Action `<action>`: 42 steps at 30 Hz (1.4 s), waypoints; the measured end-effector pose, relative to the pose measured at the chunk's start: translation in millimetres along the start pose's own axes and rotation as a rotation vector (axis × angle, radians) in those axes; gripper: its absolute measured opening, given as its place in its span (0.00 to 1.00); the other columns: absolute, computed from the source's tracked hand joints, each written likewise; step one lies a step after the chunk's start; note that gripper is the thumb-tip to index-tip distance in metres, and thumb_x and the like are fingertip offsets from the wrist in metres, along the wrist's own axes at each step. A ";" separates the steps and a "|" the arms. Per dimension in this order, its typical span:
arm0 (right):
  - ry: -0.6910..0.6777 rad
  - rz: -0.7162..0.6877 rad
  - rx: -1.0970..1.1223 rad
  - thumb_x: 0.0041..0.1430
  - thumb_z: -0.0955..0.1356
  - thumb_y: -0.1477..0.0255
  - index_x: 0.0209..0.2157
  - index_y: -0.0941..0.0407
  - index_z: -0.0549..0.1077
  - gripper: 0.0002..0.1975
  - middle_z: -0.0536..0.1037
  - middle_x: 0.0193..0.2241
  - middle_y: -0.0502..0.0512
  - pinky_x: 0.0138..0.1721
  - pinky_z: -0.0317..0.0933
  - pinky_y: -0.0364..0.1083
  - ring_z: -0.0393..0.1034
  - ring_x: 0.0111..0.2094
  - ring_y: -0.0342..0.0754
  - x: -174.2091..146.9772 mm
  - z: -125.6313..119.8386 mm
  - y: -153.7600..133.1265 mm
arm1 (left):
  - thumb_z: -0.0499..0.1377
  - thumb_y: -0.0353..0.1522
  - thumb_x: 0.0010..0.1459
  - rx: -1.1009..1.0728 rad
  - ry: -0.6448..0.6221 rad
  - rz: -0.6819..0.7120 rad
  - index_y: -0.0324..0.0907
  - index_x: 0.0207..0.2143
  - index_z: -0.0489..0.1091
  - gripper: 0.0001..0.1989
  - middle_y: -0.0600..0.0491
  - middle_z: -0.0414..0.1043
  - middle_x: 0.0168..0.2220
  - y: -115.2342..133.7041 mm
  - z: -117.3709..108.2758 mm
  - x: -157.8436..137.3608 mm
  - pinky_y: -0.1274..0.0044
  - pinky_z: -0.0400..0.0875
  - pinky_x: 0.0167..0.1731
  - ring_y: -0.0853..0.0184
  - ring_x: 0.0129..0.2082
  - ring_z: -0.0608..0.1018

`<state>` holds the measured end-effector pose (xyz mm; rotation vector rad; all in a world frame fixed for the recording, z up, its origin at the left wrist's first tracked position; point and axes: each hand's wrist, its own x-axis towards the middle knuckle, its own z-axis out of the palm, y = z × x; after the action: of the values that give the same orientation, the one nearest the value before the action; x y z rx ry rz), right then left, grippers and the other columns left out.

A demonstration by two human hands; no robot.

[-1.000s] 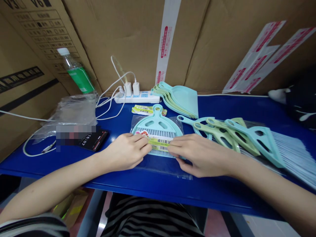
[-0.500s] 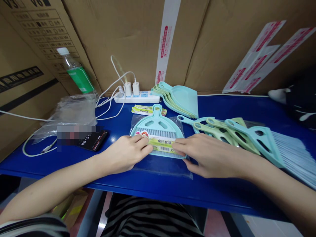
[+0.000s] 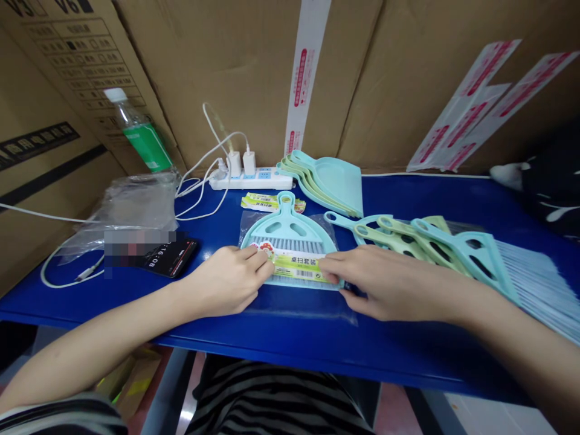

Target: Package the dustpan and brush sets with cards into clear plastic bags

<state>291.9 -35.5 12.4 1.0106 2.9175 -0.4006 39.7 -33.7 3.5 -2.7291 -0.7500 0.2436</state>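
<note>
A light-blue dustpan [image 3: 272, 215] lies flat with a matching hand brush [image 3: 292, 229] nested on it, handles pointing away from me. Across the bristles runs a yellow-green and white label card [image 3: 301, 263]. Beneath them a clear plastic bag [image 3: 308, 311] is spread on the table; whether it encloses the set I cannot tell. My left hand [image 3: 233, 279] is closed at the set's left edge, fingers curled over the label's end. At the opposite edge my right hand [image 3: 367, 279] pinches the label and pan rim, its fingertips partly hidden.
Blue and green brushes [image 3: 417, 244] lie at right; stacked dustpans [image 3: 338, 181] stand behind. More labels [image 3: 260, 202] lie near a power strip [image 3: 272, 180] with cables. At left are plastic bags [image 3: 136, 202], a phone [image 3: 172, 258] and a bottle [image 3: 147, 145]. Cardboard [image 3: 226, 54] walls the blue table [image 3: 290, 338].
My left hand has shifted slightly left, uncovering more of the label's mushroom picture. My right hand has barely moved, and the set stays in place.
</note>
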 end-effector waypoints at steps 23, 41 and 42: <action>-0.069 0.043 0.078 0.51 0.62 0.82 0.25 0.54 0.62 0.08 0.72 0.28 0.51 0.29 0.56 0.45 0.65 0.27 0.45 -1.3 -6.4 -0.6 | 0.54 0.23 0.49 -0.189 -0.106 0.015 0.41 0.29 0.66 0.06 0.52 0.73 0.29 -13.4 -9.2 -7.8 0.75 0.66 0.27 0.64 0.29 0.75; 0.092 0.102 -0.137 0.62 0.64 0.72 0.28 0.55 0.69 0.09 0.76 0.24 0.53 0.24 0.50 0.45 0.68 0.24 0.47 8.4 8.5 0.2 | 0.54 0.23 0.51 -0.261 -0.099 0.064 0.40 0.28 0.69 0.06 0.50 0.75 0.35 -16.7 -13.5 -15.1 0.74 0.70 0.30 0.63 0.34 0.78; 0.110 0.085 -0.136 0.61 0.65 0.72 0.29 0.56 0.70 0.06 0.77 0.25 0.53 0.24 0.51 0.45 0.69 0.24 0.47 8.6 9.1 0.3 | 0.54 0.23 0.51 -0.264 -0.096 0.070 0.40 0.29 0.69 0.06 0.49 0.75 0.38 -16.9 -13.7 -15.1 0.74 0.70 0.30 0.63 0.35 0.78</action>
<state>284.8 -32.3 2.6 1.1672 2.9350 -0.1460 22.2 -31.0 23.1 -3.0154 -0.7619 0.3138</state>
